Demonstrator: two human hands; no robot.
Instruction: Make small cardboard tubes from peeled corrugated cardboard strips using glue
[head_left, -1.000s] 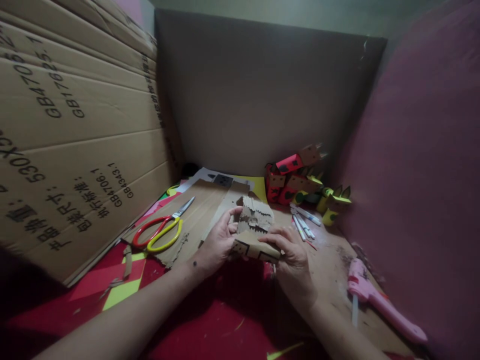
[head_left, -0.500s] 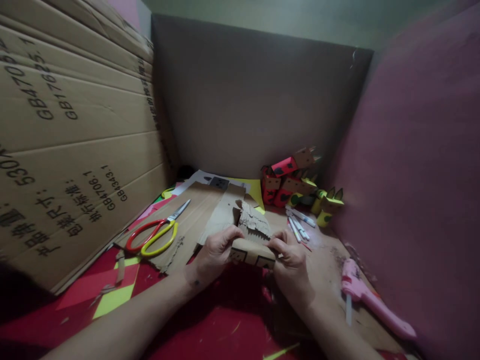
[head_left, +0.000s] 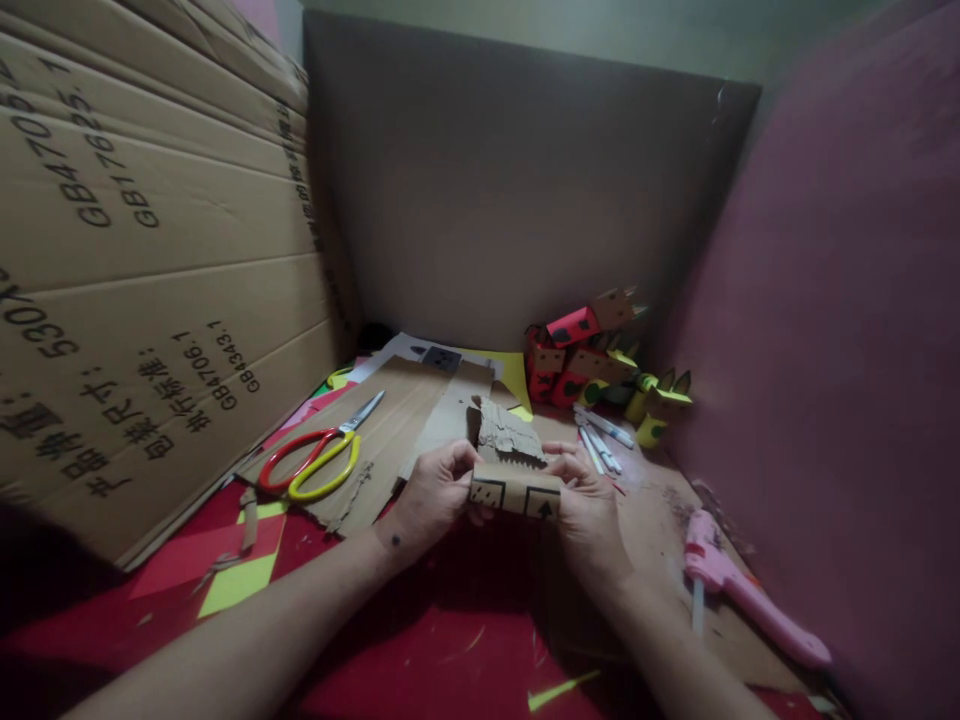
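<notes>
A curved piece of brown cardboard (head_left: 516,490) with black printed boxes and an arrow is held between both hands. My left hand (head_left: 441,487) pinches its left end, and my right hand (head_left: 589,500) grips its right end. Just beyond it lies a torn, corrugated cardboard scrap (head_left: 508,430). Scissors (head_left: 322,462) with one red and one yellow handle rest on a flat cardboard sheet (head_left: 382,420), left of my left hand.
Red and yellow paper figures (head_left: 577,360) stand at the back right, with several white markers (head_left: 602,445) before them. A pink glue gun (head_left: 739,590) lies at the right. A printed cardboard panel (head_left: 165,280) rises at the left, a grey panel (head_left: 525,200) behind.
The held cardboard has tilted so that more of its printed side shows, and both hands have shifted slightly. The whole view has moved a little.
</notes>
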